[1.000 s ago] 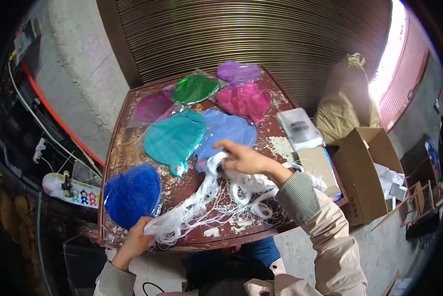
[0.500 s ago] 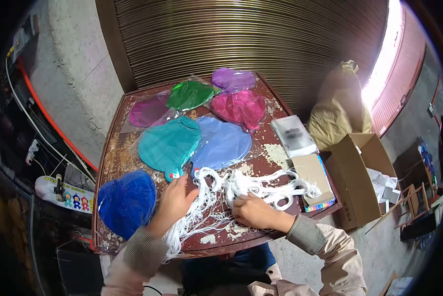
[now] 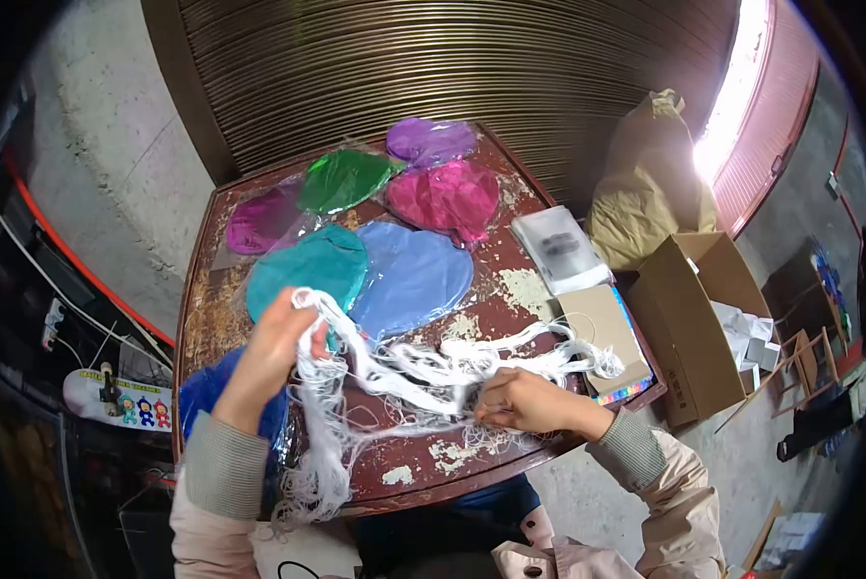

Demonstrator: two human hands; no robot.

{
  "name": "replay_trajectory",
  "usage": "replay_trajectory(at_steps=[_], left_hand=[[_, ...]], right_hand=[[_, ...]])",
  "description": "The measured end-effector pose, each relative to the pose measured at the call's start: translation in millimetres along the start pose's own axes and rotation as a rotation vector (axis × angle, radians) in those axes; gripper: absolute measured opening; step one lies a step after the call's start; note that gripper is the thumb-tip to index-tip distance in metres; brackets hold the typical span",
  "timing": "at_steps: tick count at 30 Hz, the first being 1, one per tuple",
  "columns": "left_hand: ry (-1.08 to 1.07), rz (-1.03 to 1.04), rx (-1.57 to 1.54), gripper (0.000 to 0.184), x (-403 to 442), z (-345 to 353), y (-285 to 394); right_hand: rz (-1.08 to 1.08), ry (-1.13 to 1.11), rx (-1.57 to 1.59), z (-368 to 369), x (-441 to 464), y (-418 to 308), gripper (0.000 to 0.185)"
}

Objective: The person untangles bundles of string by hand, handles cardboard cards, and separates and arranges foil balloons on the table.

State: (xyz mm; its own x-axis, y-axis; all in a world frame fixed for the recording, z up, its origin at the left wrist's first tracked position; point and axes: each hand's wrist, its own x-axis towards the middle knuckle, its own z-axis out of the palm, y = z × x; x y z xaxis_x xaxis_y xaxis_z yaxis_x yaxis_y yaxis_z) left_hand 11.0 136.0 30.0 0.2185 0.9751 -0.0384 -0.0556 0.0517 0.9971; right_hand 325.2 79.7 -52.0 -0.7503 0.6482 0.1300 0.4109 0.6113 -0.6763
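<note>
A tangled bundle of white string (image 3: 384,378) stretches across the front of the table. My left hand (image 3: 271,349) is closed around its left end and holds it raised, with loose strands hanging past the table's front edge. On the right, my right hand (image 3: 531,400) has its fingers pinched on the string, low over the tabletop. Just beyond my left hand lies a teal round piece in clear plastic (image 3: 307,265), beside a light blue one (image 3: 415,280). A dark blue one (image 3: 204,391) is partly hidden behind my left forearm.
Further back on the worn table (image 3: 211,318) lie green (image 3: 346,181), magenta (image 3: 257,224), pink (image 3: 442,200) and purple (image 3: 431,142) wrapped pieces. At right are clear plastic bags (image 3: 558,247), a cardboard piece (image 3: 602,338), an open carton (image 3: 679,333) and a large paper sack (image 3: 645,198).
My left hand has taken hold of the string's left end and lifted it up and to the left. My right hand has shifted slightly right. The camera view has moved a little.
</note>
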Motion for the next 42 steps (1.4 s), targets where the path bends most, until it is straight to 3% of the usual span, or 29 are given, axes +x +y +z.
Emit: replay_trajectory(at_steps=[4,10,12,14,15,17,19,22,28,32,35,37,42], left_hand=[[-0.157,-0.052,0.155,0.020,-6,6,24],[-0.229,-0.117,0.213,0.027,-28,19,-14],[-0.198,-0.154,0.391,0.024,-36,21,-24],[-0.324,-0.118,0.926,0.023,-47,16,-35],[-0.325,-0.116,0.928,0.023,-54,16,-40],[-0.493,0.141,1.263,0.024,-67,19,-50],[-0.211,0.497,1.482,0.020,-74,33,-51],[-0.169,0.578,1.343,0.017,-73,55,-58],[-0.216,0.518,1.094,0.009,-74,86,-94],[-0.303,0.411,0.847,0.009,-60,94,-97],[-0.341,0.279,0.800,0.013,-67,91,-75],[-0.429,0.045,0.835,0.018,-71,86,-69],[-0.281,0.196,0.777,0.022,-76,83,-89]], right_hand=[[0.011,0.030,-0.072,14,18,-14,0.008],[0.018,0.129,-0.301,42,26,-8,0.009],[-0.030,0.149,-0.374,45,25,-3,0.007],[-0.020,0.143,-0.353,38,23,-7,0.008],[-0.009,0.134,-0.327,32,21,-10,0.008],[0.012,0.115,-0.276,26,19,-14,0.010],[0.014,0.133,-0.344,33,20,-13,0.010],[0.018,0.170,-0.548,47,23,-10,0.007],[0.087,0.085,-0.369,17,18,-23,0.005],[0.366,0.027,0.376,-10,10,-39,0.002],[0.321,0.125,0.602,-12,1,-28,0.002],[0.263,0.208,0.828,-14,-4,-19,0.003],[0.218,0.253,1.065,-19,-9,-10,0.008]])
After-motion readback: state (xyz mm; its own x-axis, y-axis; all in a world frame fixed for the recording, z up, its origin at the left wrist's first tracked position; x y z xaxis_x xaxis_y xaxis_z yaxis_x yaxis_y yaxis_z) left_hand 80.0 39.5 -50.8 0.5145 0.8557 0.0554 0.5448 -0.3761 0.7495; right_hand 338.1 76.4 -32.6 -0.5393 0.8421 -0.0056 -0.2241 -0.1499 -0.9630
